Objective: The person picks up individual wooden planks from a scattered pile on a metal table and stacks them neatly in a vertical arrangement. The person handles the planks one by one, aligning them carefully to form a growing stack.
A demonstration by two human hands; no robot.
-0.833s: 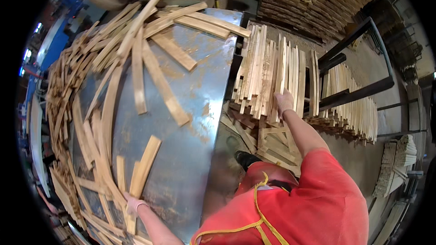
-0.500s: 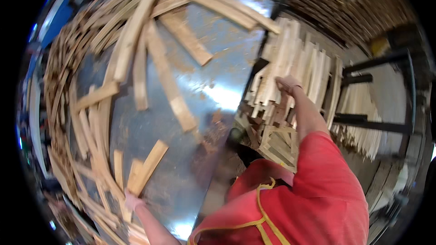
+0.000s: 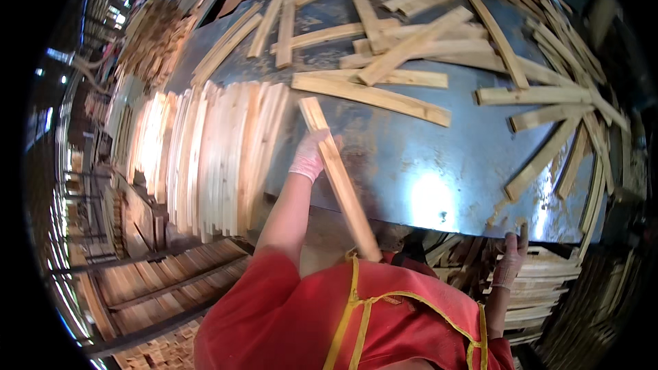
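Observation:
My left hand [image 3: 310, 154], in a thin pale glove, is closed around a narrow wooden plank [image 3: 343, 185]. The plank slants from above the metal tabletop [image 3: 384, 157] back toward my red apron. At the table's front edge, on the right, my right hand [image 3: 508, 262] is raised with fingers apart and nothing seen in it; it also wears a glove. Just left of my left hand stands a tight row of upright planks [image 3: 219, 157]. Two loose boards [image 3: 373, 99] lie on the table beyond the held plank.
Crossed planks [image 3: 418, 41] cover the far part of the table. More boards [image 3: 548, 116] fan out at the right, with a heap of strips [image 3: 569, 34] behind them. A slatted wood stack [image 3: 545, 288] stands below the front edge at the right. Dark rails [image 3: 157, 322] cross stacked timber at lower left.
My view has swung round to the right along the table. My left hand now holds a plank up by the upright row. My right hand has left the stack it was touching.

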